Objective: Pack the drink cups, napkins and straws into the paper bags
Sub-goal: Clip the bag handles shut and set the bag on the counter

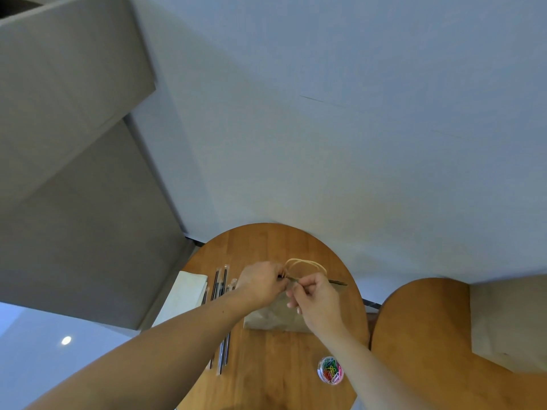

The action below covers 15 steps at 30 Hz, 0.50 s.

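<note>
Round wooden table carries, nearest, a clear tub of coloured paper clips. Beyond it, at the middle, is a brown paper bag. The left hand and right hand both pinch its top edge with curled fingers. Wrapped straws and white napkins lie to its left. The bag handles arch toward the pale wall.

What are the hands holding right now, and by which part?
The paper bag. The left hand and the right hand both pinch its top edge, just below the handles.
</note>
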Available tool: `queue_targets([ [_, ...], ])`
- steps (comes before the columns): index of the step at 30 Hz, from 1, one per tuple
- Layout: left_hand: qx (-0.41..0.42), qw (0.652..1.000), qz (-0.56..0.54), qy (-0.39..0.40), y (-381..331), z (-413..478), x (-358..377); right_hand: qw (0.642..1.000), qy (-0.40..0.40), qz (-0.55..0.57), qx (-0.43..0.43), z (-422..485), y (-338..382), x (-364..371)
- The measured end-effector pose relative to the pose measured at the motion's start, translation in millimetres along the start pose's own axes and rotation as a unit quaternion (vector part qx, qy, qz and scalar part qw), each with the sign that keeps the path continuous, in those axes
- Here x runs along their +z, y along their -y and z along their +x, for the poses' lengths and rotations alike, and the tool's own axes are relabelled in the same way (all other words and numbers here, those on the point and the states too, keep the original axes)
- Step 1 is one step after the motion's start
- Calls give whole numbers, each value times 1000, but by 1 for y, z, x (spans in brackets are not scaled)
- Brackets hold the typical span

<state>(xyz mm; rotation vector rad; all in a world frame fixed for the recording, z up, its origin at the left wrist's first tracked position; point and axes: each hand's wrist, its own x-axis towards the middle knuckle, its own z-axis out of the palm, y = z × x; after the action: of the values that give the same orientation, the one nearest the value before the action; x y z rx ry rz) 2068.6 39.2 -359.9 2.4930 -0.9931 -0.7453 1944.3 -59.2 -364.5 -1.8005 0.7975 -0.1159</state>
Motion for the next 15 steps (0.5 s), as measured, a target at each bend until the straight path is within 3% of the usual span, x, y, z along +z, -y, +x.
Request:
queue_targets([
  [7,2,1000,-4,-1,0,-1,0,1000,-26,8,6,5,0,-1],
  [15,6,1000,-9,3,1,0,-1,997,10,72,-11,6,-4,-3],
])
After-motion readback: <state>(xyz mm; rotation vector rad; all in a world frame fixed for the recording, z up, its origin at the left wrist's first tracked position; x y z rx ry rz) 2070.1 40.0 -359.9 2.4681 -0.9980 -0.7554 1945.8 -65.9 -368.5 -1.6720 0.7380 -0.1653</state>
